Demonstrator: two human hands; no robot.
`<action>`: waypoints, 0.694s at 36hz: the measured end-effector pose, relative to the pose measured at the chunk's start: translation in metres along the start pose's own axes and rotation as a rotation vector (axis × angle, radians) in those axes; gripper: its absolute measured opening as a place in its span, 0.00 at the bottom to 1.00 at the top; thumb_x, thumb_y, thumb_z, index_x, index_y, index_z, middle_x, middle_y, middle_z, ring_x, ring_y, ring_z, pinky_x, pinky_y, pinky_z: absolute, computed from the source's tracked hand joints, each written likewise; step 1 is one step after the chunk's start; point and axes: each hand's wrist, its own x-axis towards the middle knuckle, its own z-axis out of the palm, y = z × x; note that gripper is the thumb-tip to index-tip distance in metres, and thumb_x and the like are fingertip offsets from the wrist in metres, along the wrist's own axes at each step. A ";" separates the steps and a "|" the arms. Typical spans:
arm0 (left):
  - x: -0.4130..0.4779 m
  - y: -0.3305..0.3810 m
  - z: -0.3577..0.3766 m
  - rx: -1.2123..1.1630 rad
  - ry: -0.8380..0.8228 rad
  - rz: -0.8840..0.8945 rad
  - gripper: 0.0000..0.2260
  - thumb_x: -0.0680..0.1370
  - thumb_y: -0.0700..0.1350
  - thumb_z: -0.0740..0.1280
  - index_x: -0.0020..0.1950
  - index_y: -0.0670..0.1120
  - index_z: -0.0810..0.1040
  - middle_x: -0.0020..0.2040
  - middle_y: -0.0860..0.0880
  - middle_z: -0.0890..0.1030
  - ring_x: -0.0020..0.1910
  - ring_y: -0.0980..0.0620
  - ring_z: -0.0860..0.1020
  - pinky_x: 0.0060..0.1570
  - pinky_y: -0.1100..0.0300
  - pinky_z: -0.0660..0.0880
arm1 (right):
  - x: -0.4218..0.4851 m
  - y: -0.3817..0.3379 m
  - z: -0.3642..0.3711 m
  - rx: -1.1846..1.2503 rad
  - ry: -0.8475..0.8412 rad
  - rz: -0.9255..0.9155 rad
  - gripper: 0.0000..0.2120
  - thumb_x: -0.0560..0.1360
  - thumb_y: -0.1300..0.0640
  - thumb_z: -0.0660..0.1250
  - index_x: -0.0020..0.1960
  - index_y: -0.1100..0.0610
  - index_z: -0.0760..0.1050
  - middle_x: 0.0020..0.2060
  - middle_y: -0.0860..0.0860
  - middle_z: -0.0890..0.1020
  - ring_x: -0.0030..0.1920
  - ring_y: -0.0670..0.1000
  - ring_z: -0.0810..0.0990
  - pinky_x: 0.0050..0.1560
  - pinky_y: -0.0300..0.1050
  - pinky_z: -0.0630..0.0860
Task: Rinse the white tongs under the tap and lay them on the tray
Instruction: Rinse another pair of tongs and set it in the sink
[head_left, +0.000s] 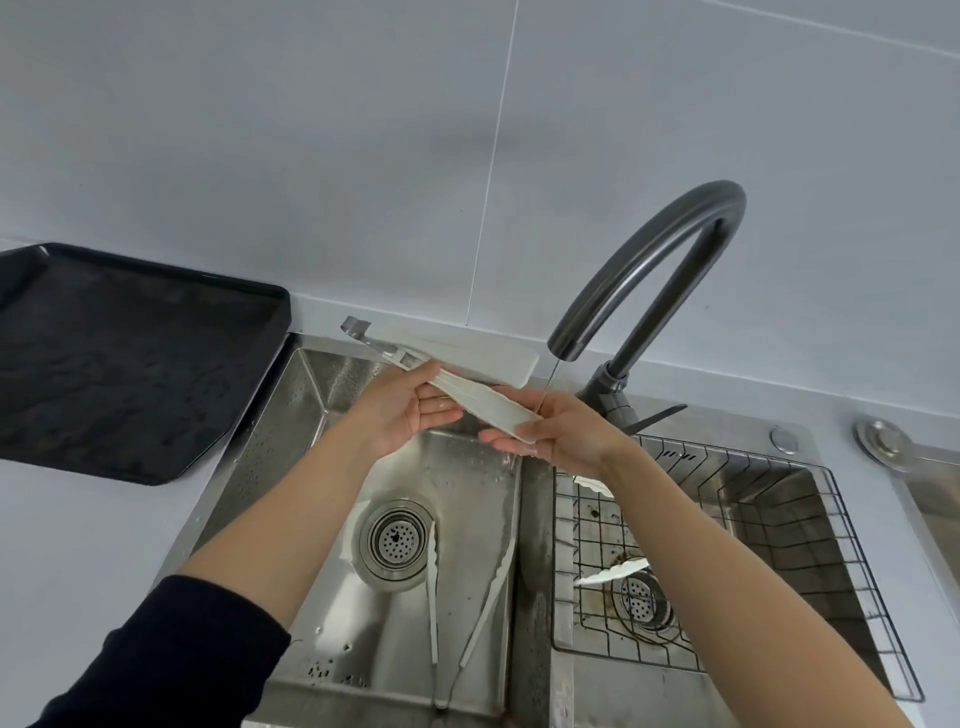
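The black rectangular tray (130, 364) sits left of the stainless steel sink (291, 415). Under the dark grey arched tap (665, 244) I'm rinsing the long white plastic tongs (483, 402), my left hand (410, 410) gripping near the hinge and my right hand (561, 436) pinching the tips. Next, I'd carry them left to the tray.

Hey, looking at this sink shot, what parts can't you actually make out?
1. Head view: one end of the white tongs is covered by the right hand, which pinches it.
2. Head view: the tray is cut off by the frame's left edge.
3. Head view: the white pieces under the wire rack are partly hidden by the right forearm, so I cannot name them.
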 end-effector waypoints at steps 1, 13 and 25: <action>-0.001 -0.001 -0.002 0.006 0.005 0.002 0.10 0.80 0.40 0.57 0.45 0.39 0.76 0.31 0.45 0.85 0.30 0.50 0.84 0.29 0.60 0.81 | 0.000 0.002 0.000 0.020 -0.012 0.009 0.26 0.72 0.80 0.52 0.61 0.58 0.73 0.50 0.56 0.84 0.49 0.55 0.84 0.51 0.43 0.80; -0.004 -0.018 -0.020 0.134 0.181 0.099 0.10 0.80 0.43 0.59 0.43 0.43 0.77 0.43 0.40 0.82 0.36 0.49 0.83 0.32 0.61 0.81 | 0.000 0.014 0.004 -0.112 0.564 0.090 0.13 0.78 0.66 0.58 0.61 0.61 0.71 0.49 0.58 0.77 0.43 0.54 0.78 0.45 0.49 0.77; -0.013 -0.038 -0.010 0.684 0.552 0.415 0.19 0.79 0.41 0.59 0.27 0.43 0.67 0.24 0.50 0.69 0.25 0.53 0.68 0.34 0.58 0.68 | -0.026 0.029 0.022 0.250 0.458 0.151 0.29 0.77 0.39 0.53 0.67 0.61 0.61 0.48 0.63 0.81 0.40 0.59 0.84 0.39 0.52 0.81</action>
